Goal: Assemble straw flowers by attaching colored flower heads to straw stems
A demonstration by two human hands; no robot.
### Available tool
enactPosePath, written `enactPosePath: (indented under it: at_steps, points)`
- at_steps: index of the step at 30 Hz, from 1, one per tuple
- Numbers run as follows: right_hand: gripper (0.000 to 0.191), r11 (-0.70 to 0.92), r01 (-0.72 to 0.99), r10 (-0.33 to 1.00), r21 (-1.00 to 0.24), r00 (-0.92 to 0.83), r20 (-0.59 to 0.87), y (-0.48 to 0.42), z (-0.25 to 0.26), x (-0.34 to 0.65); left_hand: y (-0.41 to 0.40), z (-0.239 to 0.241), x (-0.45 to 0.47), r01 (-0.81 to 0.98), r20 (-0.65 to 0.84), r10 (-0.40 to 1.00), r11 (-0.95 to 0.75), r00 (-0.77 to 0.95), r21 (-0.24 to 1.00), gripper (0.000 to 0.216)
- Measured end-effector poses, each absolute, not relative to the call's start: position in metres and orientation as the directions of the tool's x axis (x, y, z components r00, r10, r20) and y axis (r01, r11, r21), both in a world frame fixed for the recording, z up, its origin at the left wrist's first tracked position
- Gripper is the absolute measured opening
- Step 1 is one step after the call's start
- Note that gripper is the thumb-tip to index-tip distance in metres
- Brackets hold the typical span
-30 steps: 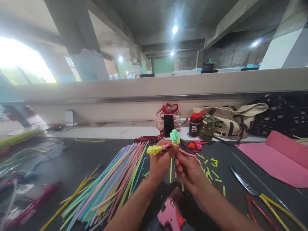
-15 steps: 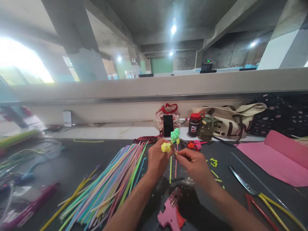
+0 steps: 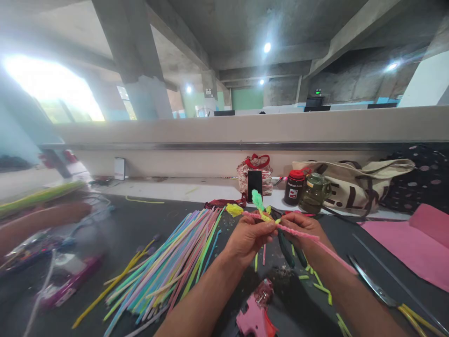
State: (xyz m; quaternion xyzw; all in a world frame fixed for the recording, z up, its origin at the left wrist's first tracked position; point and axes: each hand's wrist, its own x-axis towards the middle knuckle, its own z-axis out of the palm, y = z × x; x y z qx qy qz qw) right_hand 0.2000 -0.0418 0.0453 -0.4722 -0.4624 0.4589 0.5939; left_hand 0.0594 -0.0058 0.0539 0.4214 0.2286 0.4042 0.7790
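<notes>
My left hand [image 3: 247, 238] is closed, with thumb and fingers pinching a pink pipe-cleaner stem [image 3: 298, 231]. A fuzzy yellow tuft [image 3: 234, 210] sticks out at its left end, and a green tuft [image 3: 257, 199] stands above the thumb. The stem's twisted part leads to a long straight tail crossing in front of my right hand [image 3: 308, 227]. That hand is closed too, fingertips by a small yellow end at the join. Beneath it show two dark handles [image 3: 287, 250], like those of pliers; whether it touches them I cannot tell.
Left of my arms lies a bundle of pastel pipe cleaners [image 3: 175, 257]. A pink glue gun [image 3: 254, 311] rests in front. To the right are scissors [image 3: 375, 285], yellow-green scraps [image 3: 322, 285] and pink sheet [image 3: 407, 248]. Behind stand a phone [image 3: 254, 185] and bottles [image 3: 293, 188]. Another person's arm [image 3: 45, 224] reaches in at far left.
The pink stem has swung from below the hands to lie sideways, its tail now toward the right. The yellow tuft points left. Another person's arm has come in at left; the view has shifted.
</notes>
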Motion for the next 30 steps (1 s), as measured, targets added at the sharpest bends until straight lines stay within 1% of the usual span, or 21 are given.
enactPosePath:
  at_steps: [2, 4, 6, 9, 11, 13, 15, 17, 19, 20, 21, 23, 25, 26, 28, 30]
  points:
    - [0.019, 0.149, -0.162, 0.976, -0.975, 0.183, 0.119, -0.042, 0.041, 0.193, -0.005, 0.053, 0.061, -0.479, 0.001, 0.843, 0.305, 0.538, 0.823, 0.02]
    - [0.017, 0.151, -0.167, 0.975, -0.974, 0.19, 0.119, -0.042, 0.037, 0.188, -0.005, 0.052, 0.062, -0.507, 0.027, 0.87, 0.262, 0.493, 0.821, 0.02]
    - [0.017, 0.148, -0.136, 0.973, -0.98, 0.199, 0.119, -0.042, 0.033, 0.184, -0.006, 0.052, 0.063, -0.516, 0.061, 0.901, 0.189, 0.429, 0.836, 0.02]
    - [0.023, 0.119, -0.048, 0.979, -0.992, 0.169, 0.11, -0.044, 0.029, 0.175, -0.006, 0.049, 0.063, -0.484, 0.137, 0.952, 0.012, 0.272, 0.875, 0.019]
    - [0.025, 0.101, 0.055, 0.987, -0.993, 0.118, 0.107, -0.046, 0.028, 0.17, -0.003, 0.046, 0.061, -0.42, 0.196, 0.959, -0.094, 0.207, 0.903, 0.018]
    - [0.027, 0.138, 0.238, 0.983, -0.961, 0.086, 0.162, -0.05, 0.031, 0.168, 0.0, 0.042, 0.06, -0.363, 0.258, 0.944, -0.172, 0.204, 0.916, 0.018]
    - [0.026, 0.222, 0.466, 0.958, -0.856, 0.057, 0.28, -0.054, 0.038, 0.172, 0.004, 0.04, 0.059, -0.315, 0.299, 0.925, -0.218, 0.234, 0.924, 0.019]
    - [0.021, 0.301, 0.635, 0.917, -0.711, 0.013, 0.399, -0.057, 0.047, 0.182, 0.004, 0.04, 0.058, -0.27, 0.303, 0.917, -0.232, 0.259, 0.934, 0.018]
    - [0.017, 0.322, 0.709, 0.89, -0.627, 0.0, 0.457, -0.059, 0.056, 0.196, 0.001, 0.044, 0.057, -0.25, 0.278, 0.91, -0.204, 0.308, 0.946, 0.016]
    - [0.015, 0.311, 0.716, 0.89, -0.625, 0.011, 0.455, -0.059, 0.06, 0.203, -0.001, 0.047, 0.057, -0.261, 0.257, 0.905, -0.172, 0.339, 0.95, 0.016]
    - [0.015, 0.29, 0.701, 0.901, -0.651, 0.028, 0.432, -0.059, 0.063, 0.21, -0.004, 0.05, 0.057, -0.283, 0.229, 0.899, -0.124, 0.374, 0.951, 0.016]
    - [0.014, 0.235, 0.588, 0.939, -0.774, 0.068, 0.337, -0.056, 0.066, 0.219, -0.008, 0.054, 0.058, -0.34, 0.153, 0.88, 0.011, 0.449, 0.94, 0.017]
    - [0.014, 0.168, 0.376, 0.973, -0.911, 0.088, 0.216, -0.052, 0.064, 0.222, -0.011, 0.056, 0.06, -0.393, 0.068, 0.862, 0.158, 0.502, 0.906, 0.018]
    - [0.015, 0.139, 0.257, 0.981, -0.956, 0.095, 0.168, -0.05, 0.061, 0.221, -0.01, 0.055, 0.061, -0.416, 0.029, 0.857, 0.22, 0.515, 0.882, 0.018]
    - [0.019, 0.102, 0.068, 0.985, -0.993, 0.131, 0.11, -0.045, 0.052, 0.212, -0.008, 0.054, 0.063, -0.461, -0.04, 0.859, 0.312, 0.511, 0.831, 0.018]
    - [0.023, 0.113, -0.029, 0.973, -0.993, 0.205, 0.105, -0.043, 0.042, 0.199, -0.005, 0.051, 0.065, -0.512, -0.079, 0.88, 0.343, 0.468, 0.788, 0.019]
